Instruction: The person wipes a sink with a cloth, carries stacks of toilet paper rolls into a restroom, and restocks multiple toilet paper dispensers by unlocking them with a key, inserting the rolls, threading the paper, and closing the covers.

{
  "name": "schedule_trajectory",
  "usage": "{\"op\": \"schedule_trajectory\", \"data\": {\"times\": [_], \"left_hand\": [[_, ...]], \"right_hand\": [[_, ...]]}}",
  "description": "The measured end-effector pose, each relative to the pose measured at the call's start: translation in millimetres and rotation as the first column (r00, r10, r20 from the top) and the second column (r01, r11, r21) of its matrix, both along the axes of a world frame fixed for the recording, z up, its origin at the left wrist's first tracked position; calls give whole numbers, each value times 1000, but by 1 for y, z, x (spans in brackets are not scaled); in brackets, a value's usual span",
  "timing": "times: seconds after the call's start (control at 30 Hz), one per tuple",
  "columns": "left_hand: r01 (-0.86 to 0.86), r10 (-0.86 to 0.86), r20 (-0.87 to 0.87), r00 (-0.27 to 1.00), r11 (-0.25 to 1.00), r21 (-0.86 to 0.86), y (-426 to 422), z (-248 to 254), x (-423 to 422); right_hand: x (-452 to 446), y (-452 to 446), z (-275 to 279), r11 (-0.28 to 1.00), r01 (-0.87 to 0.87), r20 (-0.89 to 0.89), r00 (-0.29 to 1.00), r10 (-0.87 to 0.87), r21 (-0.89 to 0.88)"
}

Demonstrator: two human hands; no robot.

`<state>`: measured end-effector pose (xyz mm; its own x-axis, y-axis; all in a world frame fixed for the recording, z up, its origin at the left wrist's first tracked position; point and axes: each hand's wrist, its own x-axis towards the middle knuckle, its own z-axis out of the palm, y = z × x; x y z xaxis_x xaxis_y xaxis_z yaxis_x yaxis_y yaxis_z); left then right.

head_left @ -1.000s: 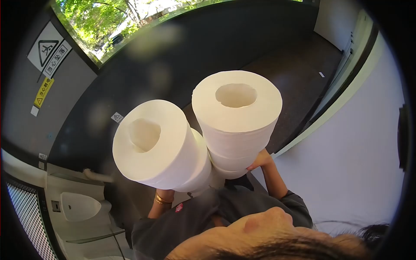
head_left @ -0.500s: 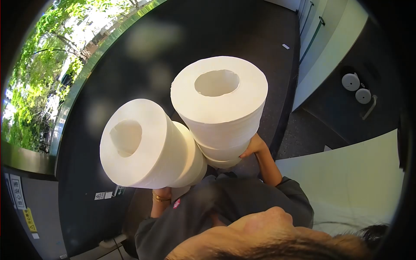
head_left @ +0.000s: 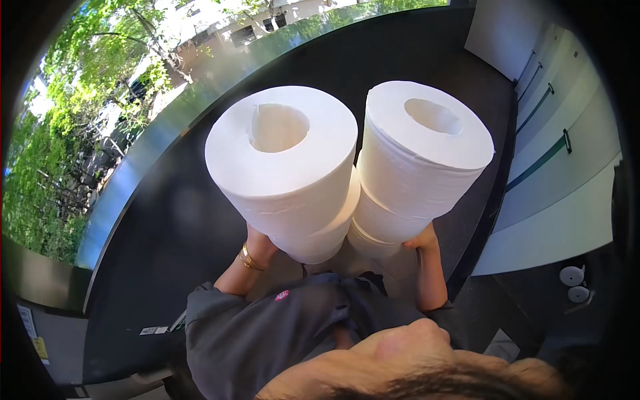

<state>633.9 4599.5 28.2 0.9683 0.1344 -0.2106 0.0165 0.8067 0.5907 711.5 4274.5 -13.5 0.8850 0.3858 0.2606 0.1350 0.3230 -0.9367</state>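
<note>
Two stacks of large white paper rolls stand side by side in front of my chest, touching low down. The left stack (head_left: 293, 193) shows its open core at the top, and my left hand (head_left: 262, 244) is wrapped round its lower part, a gold bracelet at the wrist. Against the outer lower side of the right stack (head_left: 420, 180) my right hand (head_left: 423, 237) grips with the thumb showing. Most fingers of both hands are hidden behind the rolls.
A long window (head_left: 133, 160) with trees outside runs along the left above a dark wall (head_left: 167, 227). Pale doors (head_left: 567, 160) with green strips line the right. Two round white dispensers (head_left: 575, 276) show at the lower right, and a small sign (head_left: 154, 330) at the lower left.
The view has turned, bringing more doors into sight on the right. Both stacks have shifted rightward in view; the left one has risen and stands more upright, while the right one leans outward. Both hands keep hold.
</note>
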Motion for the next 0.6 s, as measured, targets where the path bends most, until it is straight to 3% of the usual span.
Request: {"op": "schedule_trajectory", "data": {"times": [0.07,0.1,0.2,0.23,0.3,0.33,0.43,0.6], "left_hand": [[-15,8,111,994,998,65,-2,15,62],[-28,-25,318,948,986,163,11,17,108],[-203,22,446,895,910,362,23,42,196],[-319,40,500,865,813,487,29,56,226],[-311,50,510,859,841,442,33,75,247],[-203,45,508,860,944,261,42,86,274],[-406,288,388,875,874,267,49,126,339],[-491,308,517,799,830,265,101,152,432]], "right_hand": [[52,-12,22,1000,-12,10,1000,12,18],[95,1,30,999,-11,37,999,10,31],[204,21,59,995,-40,128,991,29,88],[244,34,71,992,-63,151,988,46,107],[283,44,95,982,-173,108,980,165,72],[323,52,104,972,-228,114,969,220,54],[411,84,145,935,-334,192,932,308,117],[547,156,185,871,-479,254,860,442,107]]}}
